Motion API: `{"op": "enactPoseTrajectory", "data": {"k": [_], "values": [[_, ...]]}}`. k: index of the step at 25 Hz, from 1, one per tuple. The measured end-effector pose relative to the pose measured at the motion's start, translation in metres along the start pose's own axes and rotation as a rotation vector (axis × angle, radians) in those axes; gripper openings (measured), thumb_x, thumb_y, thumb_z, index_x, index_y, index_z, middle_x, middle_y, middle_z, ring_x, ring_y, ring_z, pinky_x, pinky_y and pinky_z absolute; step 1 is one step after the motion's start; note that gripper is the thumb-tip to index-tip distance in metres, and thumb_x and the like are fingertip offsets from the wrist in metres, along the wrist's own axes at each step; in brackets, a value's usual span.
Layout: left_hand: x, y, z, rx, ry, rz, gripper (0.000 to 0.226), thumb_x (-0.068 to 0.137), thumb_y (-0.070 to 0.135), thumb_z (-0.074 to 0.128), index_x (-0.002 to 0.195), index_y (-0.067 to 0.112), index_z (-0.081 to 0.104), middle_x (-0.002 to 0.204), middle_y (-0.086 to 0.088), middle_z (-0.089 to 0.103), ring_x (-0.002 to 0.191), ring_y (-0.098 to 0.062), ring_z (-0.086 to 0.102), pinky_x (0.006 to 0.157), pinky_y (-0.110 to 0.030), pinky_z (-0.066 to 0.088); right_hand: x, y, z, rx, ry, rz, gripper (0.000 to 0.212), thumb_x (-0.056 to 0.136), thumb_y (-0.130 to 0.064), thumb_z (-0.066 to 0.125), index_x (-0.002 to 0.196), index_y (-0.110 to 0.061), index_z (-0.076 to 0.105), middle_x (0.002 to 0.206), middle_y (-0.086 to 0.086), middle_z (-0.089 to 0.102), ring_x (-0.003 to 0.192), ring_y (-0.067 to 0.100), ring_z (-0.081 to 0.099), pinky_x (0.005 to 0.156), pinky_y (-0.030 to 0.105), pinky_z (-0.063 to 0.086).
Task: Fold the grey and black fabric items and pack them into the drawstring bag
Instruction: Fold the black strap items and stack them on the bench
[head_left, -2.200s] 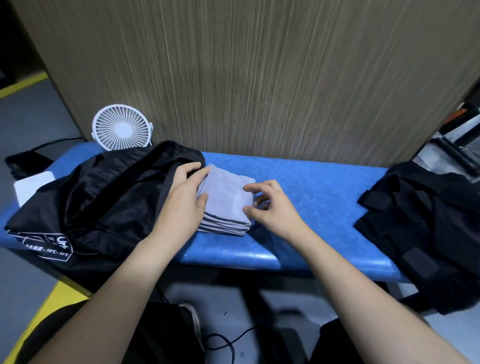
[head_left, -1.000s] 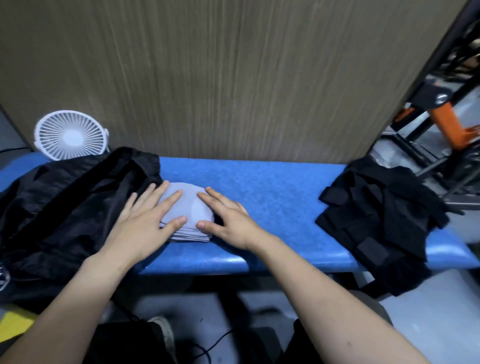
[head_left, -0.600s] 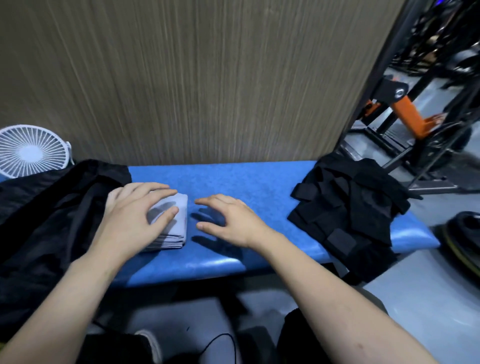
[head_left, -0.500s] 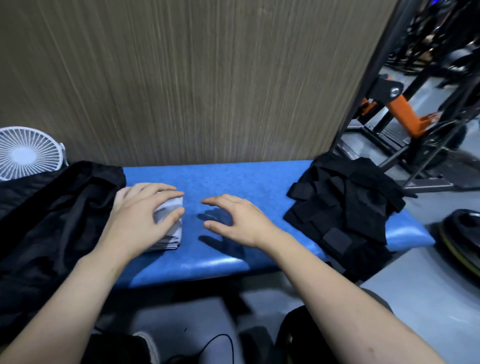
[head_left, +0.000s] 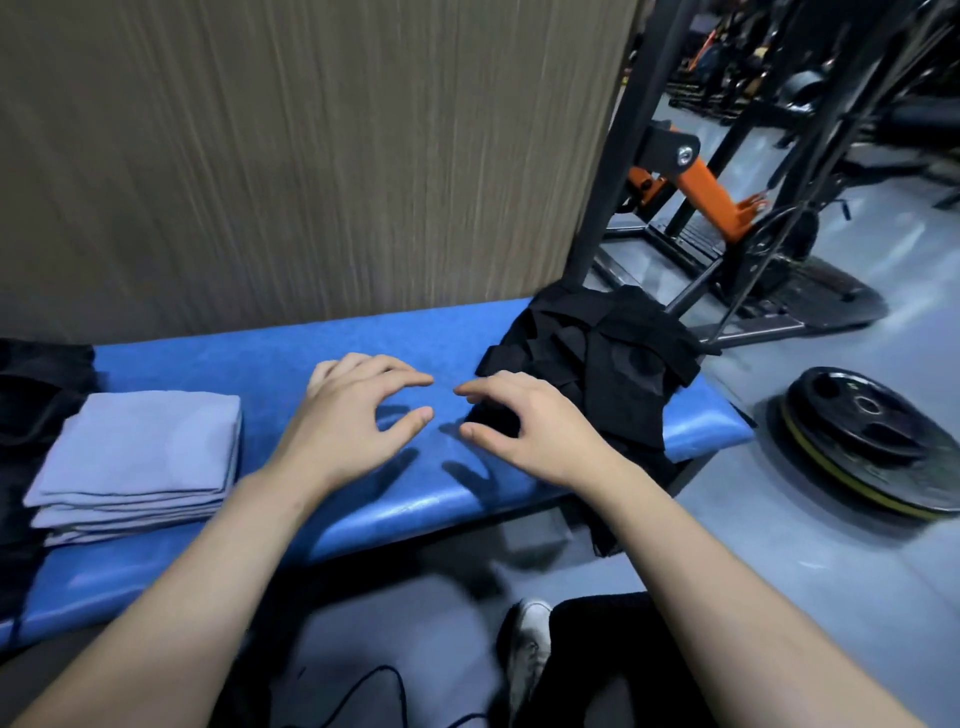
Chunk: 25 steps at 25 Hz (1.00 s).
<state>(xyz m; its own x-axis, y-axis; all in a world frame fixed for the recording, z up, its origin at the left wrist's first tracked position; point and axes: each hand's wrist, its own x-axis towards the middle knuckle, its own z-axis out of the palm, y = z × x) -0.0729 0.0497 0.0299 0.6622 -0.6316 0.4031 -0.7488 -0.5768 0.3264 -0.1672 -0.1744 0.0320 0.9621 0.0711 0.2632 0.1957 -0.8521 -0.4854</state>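
The grey fabric (head_left: 140, 452) lay folded left of both empty, loosely spread hands, left hand (head_left: 345, 421) and right hand (head_left: 535, 426), while the black fabric (head_left: 597, 364), touching the right one, remained unfolded, nothing bagged.

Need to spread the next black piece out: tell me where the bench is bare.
Bare blue bench runs between the folded grey stack and the black fabric pile, under both hovering hands: left hand, right hand. Both bench ends are crowded with fabric.
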Motion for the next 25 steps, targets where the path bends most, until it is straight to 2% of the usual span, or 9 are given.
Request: {"op": "enactPoseTrajectory", "data": {"k": [5, 8, 12, 20, 22, 25], "values": [[0.021, 0.033, 0.032, -0.068, -0.033, 0.027, 0.052, 0.083, 0.067, 0.041, 0.121, 0.041, 0.064, 0.115, 0.022, 0.06, 0.112, -0.009, 0.049, 0.095, -0.027, 0.025, -0.03, 0.032, -0.022, -0.056, 0.062, 0.068, 0.047, 0.085, -0.055, 0.057, 0.124, -0.03, 0.066, 0.11, -0.013, 0.067, 0.103, 0.011, 0.059, 0.094, 0.037, 0.048], [0.029, 0.047, 0.048, -0.09, -0.056, 0.034, 0.052, 0.083, 0.066, 0.042, 0.122, 0.041, 0.063, 0.116, 0.023, 0.06, 0.113, -0.009, 0.049, 0.098, -0.028, 0.027, -0.046, 0.057, -0.035, -0.136, 0.115, 0.135, 0.044, 0.083, -0.052, 0.06, 0.121, -0.03, 0.066, 0.111, -0.01, 0.064, 0.105, 0.016, 0.058, 0.095, 0.041, 0.047], [0.035, 0.06, 0.064, -0.126, -0.071, 0.041, 0.054, 0.082, 0.067, 0.04, 0.123, 0.04, 0.063, 0.118, 0.023, 0.06, 0.112, -0.008, 0.048, 0.099, -0.026, 0.025, -0.065, 0.087, -0.048, -0.215, 0.148, 0.293, 0.037, 0.083, -0.041, 0.074, 0.118, -0.032, 0.066, 0.11, -0.009, 0.057, 0.107, 0.019, 0.055, 0.096, 0.039, 0.046], [0.044, 0.075, 0.089, -0.16, -0.145, 0.022, 0.057, 0.08, 0.069, 0.037, 0.124, 0.04, 0.06, 0.12, 0.023, 0.058, 0.115, -0.008, 0.048, 0.098, -0.027, 0.028, -0.079, 0.112, -0.05, -0.291, 0.092, 0.47, 0.05, 0.078, -0.036, 0.082, 0.124, -0.029, 0.063, 0.12, -0.005, 0.052, 0.112, 0.02, 0.051, 0.097, 0.038, 0.046], [0.045, 0.076, 0.091, -0.159, -0.169, 0.014, 0.059, 0.08, 0.07, 0.035, 0.125, 0.041, 0.059, 0.121, 0.024, 0.057, 0.115, -0.007, 0.048, 0.099, -0.028, 0.03, -0.078, 0.113, -0.051, -0.293, 0.072, 0.473, 0.048, 0.08, -0.034, 0.08, 0.124, -0.029, 0.062, 0.12, -0.006, 0.052, 0.114, 0.019, 0.051, 0.095, 0.036, 0.046], [0.044, 0.075, 0.091, -0.167, -0.186, 0.002, 0.06, 0.079, 0.07, 0.034, 0.125, 0.041, 0.059, 0.122, 0.023, 0.057, 0.115, -0.007, 0.048, 0.099, -0.028, 0.03, -0.075, 0.111, -0.052, -0.297, 0.073, 0.495, 0.038, 0.087, -0.027, 0.074, 0.122, -0.031, 0.061, 0.121, -0.01, 0.052, 0.116, 0.015, 0.051, 0.083, 0.034, 0.046]]}}
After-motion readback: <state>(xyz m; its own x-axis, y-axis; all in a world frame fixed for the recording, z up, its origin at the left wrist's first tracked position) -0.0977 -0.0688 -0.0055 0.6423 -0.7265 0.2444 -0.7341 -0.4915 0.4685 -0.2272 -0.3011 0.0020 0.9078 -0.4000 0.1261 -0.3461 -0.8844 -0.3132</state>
